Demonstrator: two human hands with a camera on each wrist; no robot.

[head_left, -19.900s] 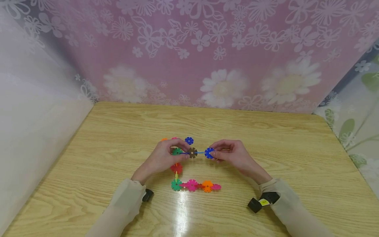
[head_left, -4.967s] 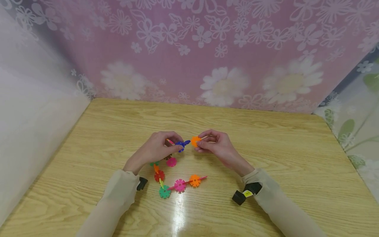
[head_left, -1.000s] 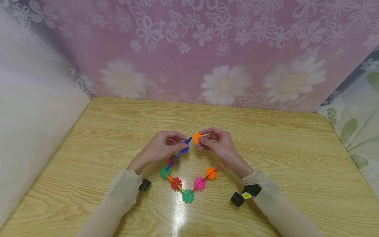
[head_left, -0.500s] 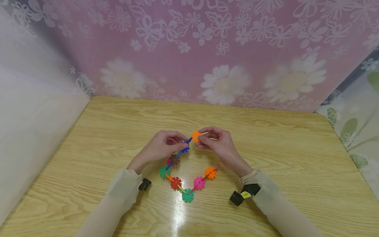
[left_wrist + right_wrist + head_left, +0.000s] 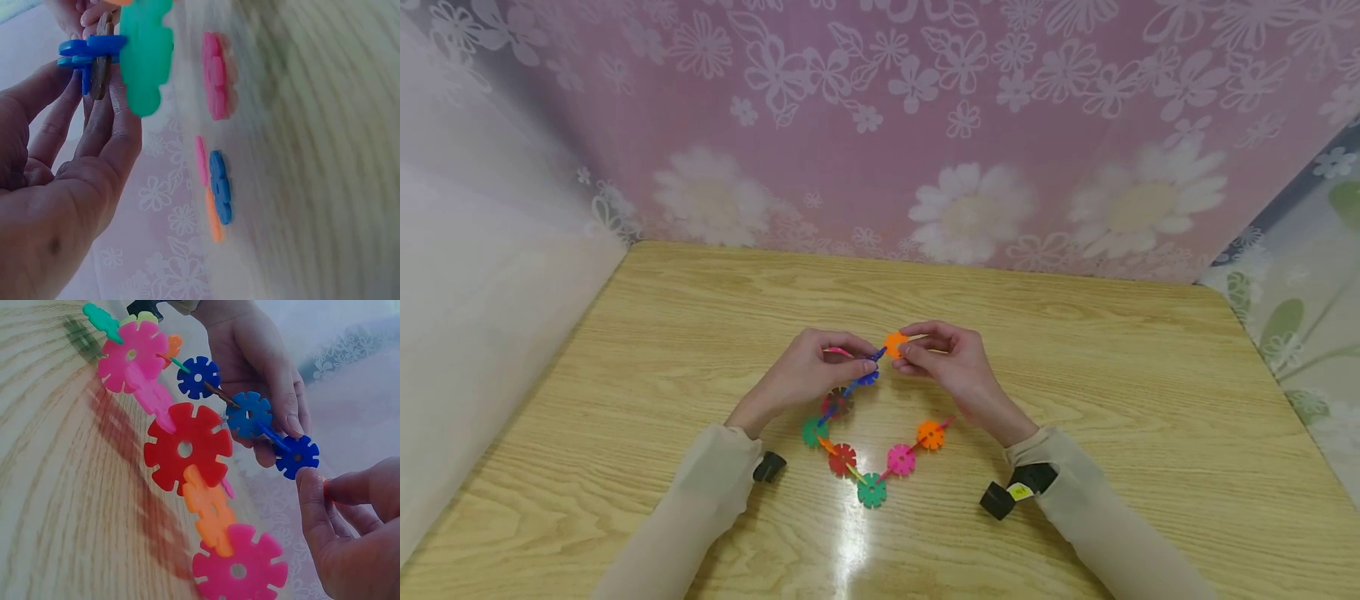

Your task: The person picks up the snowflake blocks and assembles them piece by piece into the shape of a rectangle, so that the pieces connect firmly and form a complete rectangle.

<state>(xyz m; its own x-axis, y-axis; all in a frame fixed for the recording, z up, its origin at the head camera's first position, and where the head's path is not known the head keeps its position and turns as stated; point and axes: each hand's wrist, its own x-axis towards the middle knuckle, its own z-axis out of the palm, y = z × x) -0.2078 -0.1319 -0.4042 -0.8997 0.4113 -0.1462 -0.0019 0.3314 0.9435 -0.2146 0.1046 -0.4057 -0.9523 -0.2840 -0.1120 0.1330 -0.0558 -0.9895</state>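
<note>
A chain of interlocking snowflake discs hangs in a bent line above the table, with a green disc [image 5: 872, 490] at its lowest bend and an orange disc [image 5: 931, 435] near its right end. My left hand [image 5: 808, 371] pinches a blue disc [image 5: 868, 378] high on the chain's left side. Beyond it a darker blue disc [image 5: 297, 457] forms that end. My right hand [image 5: 951, 358] pinches a single orange disc [image 5: 896, 344] at the dark blue one's edge. Whether their slots interlock, I cannot tell. A brown disc [image 5: 839, 403] sits lower in the chain.
Loose discs lie on the wood-grain table [image 5: 1112, 375] in the left wrist view: a pink disc [image 5: 214, 75], a blue disc [image 5: 220, 187] and an orange disc [image 5: 214, 217] among them. A floral curtain [image 5: 850, 167] rises behind the table.
Since 19.9 s ago the right hand has gone from a blue disc to an orange one. The chain has swung into a V. Lately the orange disc moved slightly left toward the dark blue one.
</note>
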